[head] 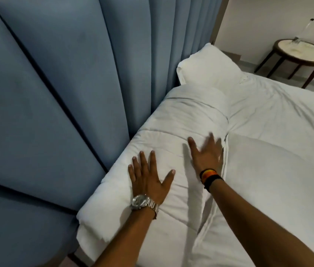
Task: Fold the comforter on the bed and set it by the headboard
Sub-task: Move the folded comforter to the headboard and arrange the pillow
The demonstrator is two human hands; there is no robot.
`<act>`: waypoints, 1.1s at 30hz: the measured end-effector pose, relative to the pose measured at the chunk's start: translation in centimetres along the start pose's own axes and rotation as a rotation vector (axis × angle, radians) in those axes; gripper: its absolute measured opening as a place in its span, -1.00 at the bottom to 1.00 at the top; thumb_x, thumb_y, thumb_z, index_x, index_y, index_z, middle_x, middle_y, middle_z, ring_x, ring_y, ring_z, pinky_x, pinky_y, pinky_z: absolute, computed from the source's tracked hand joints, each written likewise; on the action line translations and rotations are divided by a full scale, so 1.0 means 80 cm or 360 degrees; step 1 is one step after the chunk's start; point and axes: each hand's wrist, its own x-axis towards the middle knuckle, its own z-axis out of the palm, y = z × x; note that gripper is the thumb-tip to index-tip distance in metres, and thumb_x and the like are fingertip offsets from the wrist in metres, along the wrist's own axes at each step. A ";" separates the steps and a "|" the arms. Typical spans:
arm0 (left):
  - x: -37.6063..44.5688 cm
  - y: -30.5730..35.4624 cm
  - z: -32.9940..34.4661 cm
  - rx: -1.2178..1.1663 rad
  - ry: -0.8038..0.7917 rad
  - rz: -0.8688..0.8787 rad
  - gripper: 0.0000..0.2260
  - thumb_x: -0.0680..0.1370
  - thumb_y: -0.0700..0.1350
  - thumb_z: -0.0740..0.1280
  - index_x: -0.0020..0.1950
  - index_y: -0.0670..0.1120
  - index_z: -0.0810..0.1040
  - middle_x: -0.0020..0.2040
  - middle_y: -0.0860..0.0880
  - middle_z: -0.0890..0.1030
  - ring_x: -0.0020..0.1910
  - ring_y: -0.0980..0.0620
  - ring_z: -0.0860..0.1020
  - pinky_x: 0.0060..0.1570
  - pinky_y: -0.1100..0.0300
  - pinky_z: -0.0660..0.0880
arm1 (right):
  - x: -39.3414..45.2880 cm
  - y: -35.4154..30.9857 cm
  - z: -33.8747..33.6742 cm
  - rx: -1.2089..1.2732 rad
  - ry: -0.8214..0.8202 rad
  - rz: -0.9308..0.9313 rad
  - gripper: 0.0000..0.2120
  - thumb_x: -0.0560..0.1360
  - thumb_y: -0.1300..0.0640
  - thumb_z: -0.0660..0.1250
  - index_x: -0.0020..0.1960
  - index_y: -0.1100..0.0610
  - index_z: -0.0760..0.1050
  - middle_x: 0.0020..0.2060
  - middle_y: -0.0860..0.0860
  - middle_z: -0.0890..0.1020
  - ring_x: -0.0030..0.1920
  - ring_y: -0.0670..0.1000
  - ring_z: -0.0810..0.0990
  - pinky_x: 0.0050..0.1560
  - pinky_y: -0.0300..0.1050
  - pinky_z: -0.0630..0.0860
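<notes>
The white comforter (pixel 187 114) lies folded into a long thick bundle on the bed (pixel 279 151), pressed along the blue padded headboard (pixel 59 93). My left hand (pixel 148 178), with a metal watch on the wrist, rests flat on the near part of the bundle, fingers spread. My right hand (pixel 206 153), wearing a striped wristband, lies flat with fingers apart near the bundle's bed-side edge; it is slightly blurred. Neither hand grips the fabric.
A white pillow (pixel 208 68) leans against the headboard beyond the far end of the bundle. A round side table (pixel 302 53) with dark legs stands past the bed at the upper right, with a clear glass object on it. White sheet covers the mattress on the right.
</notes>
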 end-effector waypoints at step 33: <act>-0.008 -0.052 0.131 0.0268 0.0250 -0.0091 -0.08 0.46 0.51 0.19 0.65 -0.04 0.17 0.64 -0.30 0.05 0.61 -0.37 -0.02 0.50 -0.39 0.03 | 0.233 0.001 0.127 -0.1270 -0.0342 -0.0413 0.08 0.19 -0.79 -0.28 0.60 -0.35 -0.32 0.64 0.03 -0.36 0.60 0.25 -0.42 0.30 0.69 -0.30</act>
